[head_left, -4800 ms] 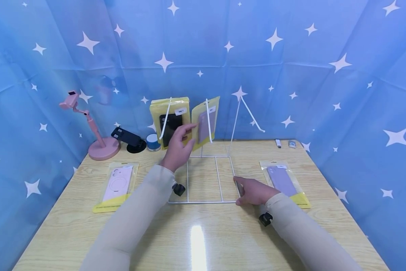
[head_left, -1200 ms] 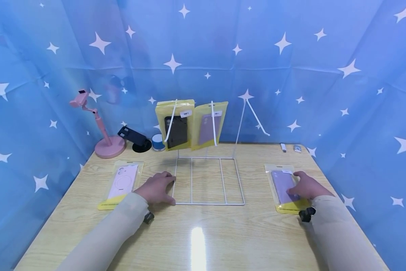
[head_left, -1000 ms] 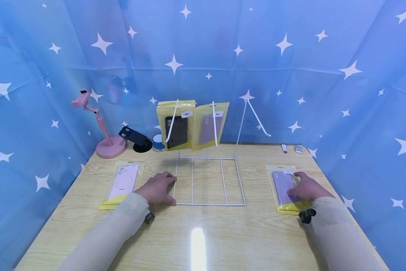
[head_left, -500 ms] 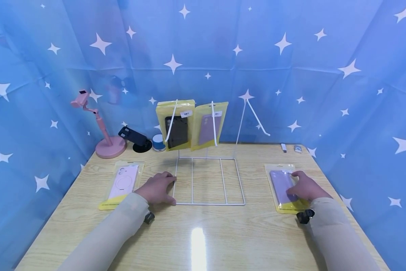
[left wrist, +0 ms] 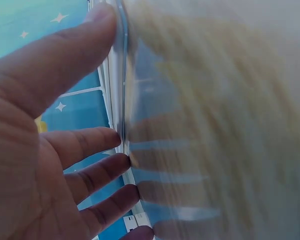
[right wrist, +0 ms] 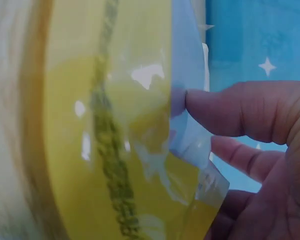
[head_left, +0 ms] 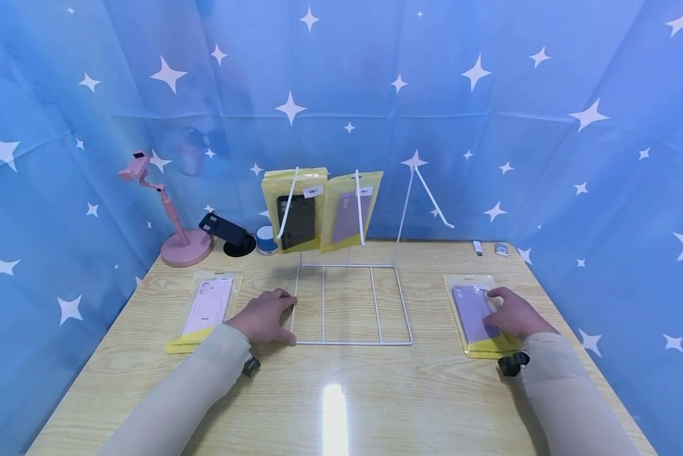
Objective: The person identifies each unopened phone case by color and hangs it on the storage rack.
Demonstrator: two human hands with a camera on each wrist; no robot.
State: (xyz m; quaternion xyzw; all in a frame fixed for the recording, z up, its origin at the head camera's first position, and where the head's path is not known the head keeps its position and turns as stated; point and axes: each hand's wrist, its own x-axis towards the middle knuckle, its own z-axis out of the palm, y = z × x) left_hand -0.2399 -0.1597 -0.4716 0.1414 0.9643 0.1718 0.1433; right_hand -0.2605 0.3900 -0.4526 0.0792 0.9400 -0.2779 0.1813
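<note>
A white wire display rack stands on the table. My left hand rests at the left side of its base, with fairly straight fingers; in the left wrist view the fingertips meet the tabletop beside the wire. On the right lies a purple phone case in a yellow-bottomed clear bag. My right hand pinches its right side, thumb on the case and fingers at the edge. The right wrist view shows the bag's yellow end creased near the fingers.
Bagged black and purple phone cases hang on two hooks; the right hook is bare. A bagged pink case lies left. Behind are a pink stand, black phone holder, blue-white cylinder and two small items.
My left hand has come down from the hanging purple case to the rack's base. My right hand has gone from the rack's right side to the bagged purple case, which has shifted slightly left.
</note>
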